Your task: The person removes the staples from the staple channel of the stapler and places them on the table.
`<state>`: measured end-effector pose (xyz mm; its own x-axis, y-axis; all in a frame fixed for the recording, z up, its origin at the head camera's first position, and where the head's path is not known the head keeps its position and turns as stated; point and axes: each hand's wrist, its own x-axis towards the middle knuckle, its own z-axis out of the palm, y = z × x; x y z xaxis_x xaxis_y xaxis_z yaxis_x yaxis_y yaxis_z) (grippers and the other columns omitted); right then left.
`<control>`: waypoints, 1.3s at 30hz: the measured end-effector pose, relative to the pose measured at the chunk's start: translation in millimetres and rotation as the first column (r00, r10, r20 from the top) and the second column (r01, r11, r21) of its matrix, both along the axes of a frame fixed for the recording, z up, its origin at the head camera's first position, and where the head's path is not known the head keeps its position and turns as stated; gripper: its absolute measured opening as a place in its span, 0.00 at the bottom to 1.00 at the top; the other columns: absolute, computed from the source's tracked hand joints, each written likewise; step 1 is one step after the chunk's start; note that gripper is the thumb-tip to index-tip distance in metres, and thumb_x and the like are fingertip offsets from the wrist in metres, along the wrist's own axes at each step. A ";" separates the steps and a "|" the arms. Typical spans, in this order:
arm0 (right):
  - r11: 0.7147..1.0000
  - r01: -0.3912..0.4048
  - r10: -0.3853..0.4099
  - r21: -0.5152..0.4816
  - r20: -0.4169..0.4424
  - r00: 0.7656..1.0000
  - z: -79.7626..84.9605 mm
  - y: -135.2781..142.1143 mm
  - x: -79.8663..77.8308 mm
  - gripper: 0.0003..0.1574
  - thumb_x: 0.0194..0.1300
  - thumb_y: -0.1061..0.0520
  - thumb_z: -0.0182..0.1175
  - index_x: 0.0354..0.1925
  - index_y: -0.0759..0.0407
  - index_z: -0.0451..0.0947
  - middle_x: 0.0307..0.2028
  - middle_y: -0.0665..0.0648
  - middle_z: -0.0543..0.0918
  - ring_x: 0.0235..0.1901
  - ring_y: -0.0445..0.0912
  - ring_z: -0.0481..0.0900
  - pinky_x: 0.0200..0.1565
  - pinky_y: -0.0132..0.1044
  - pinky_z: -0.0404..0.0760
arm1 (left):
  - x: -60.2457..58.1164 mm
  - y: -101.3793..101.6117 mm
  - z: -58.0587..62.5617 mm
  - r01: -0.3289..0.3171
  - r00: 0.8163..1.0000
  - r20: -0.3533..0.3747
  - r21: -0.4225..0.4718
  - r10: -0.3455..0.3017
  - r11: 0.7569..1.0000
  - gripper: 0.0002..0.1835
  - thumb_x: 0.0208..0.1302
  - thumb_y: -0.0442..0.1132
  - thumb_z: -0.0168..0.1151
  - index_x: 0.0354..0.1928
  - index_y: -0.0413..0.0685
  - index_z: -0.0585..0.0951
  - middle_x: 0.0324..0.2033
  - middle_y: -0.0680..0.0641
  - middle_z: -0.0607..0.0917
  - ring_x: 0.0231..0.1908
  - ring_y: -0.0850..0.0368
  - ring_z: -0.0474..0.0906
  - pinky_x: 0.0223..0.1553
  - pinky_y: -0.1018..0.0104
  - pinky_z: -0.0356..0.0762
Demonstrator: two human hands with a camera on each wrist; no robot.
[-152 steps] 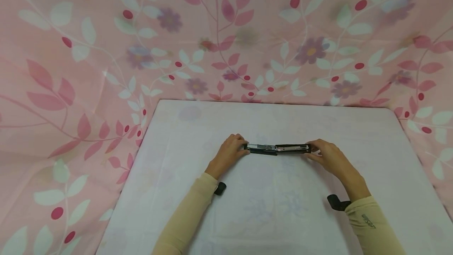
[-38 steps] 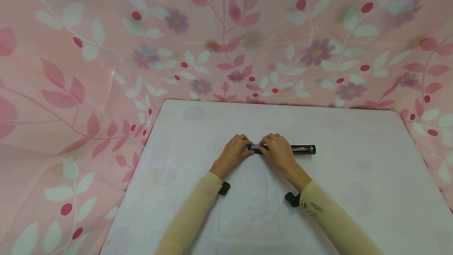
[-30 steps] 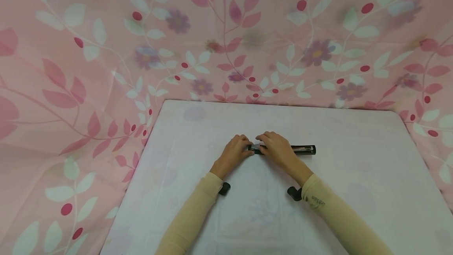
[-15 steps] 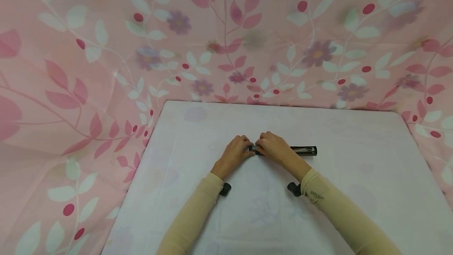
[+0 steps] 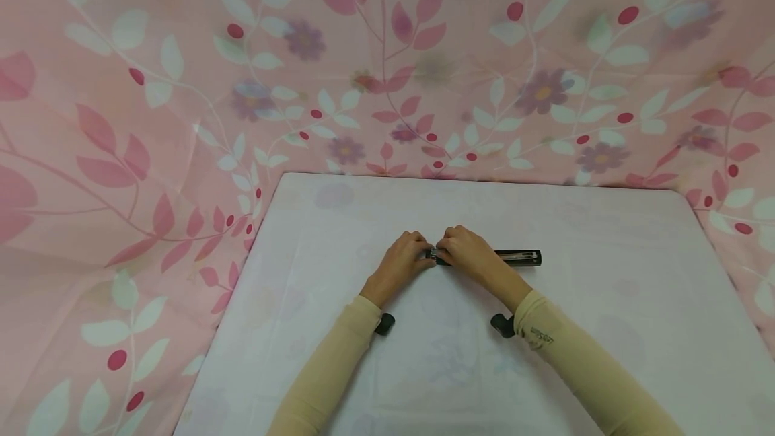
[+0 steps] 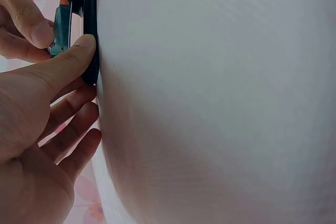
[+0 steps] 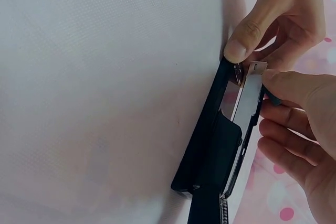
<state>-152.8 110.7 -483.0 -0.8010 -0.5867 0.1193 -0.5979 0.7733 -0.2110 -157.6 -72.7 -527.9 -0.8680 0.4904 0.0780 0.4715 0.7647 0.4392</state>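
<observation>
A black stapler (image 5: 521, 258) lies unfolded on the white table, its cover swung out to the right. My left hand (image 5: 396, 264) holds the left end of its base (image 7: 202, 135), thumb on the tip. Close beside it, my right hand (image 5: 471, 254) pinches the front end of the raised metal magazine (image 7: 247, 95) between thumb and fingers. A gap separates magazine and base in the right wrist view. The right hand hides the stapler's middle in the head view. In the left wrist view, a teal part (image 6: 62, 27) shows at the right fingertips.
The white cloth-covered table (image 5: 442, 369) spreads around both forearms. Behind it and to the left hangs a pink floral curtain (image 5: 181, 86). Dark wrist devices (image 5: 502, 325) stick out below both wrists.
Seconds ago my right hand held the stapler's right end; it has since moved left, beside the left hand. During the last second its fingers came down onto the magazine's tip. The left hand stayed put.
</observation>
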 end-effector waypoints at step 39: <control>0.956 0.171 -0.199 -0.239 -0.098 0.975 -31.6 97.8 101.1 0.10 0.56 0.57 0.71 0.39 0.58 0.87 0.34 0.53 0.83 0.37 0.46 0.79 0.39 0.43 0.81 | 1.2 0.8 -0.8 -0.027 0.999 0.044 -0.004 0.027 1.000 0.20 0.60 0.49 0.70 0.51 0.48 0.86 0.46 0.50 0.84 0.47 0.56 0.76 0.49 0.64 0.76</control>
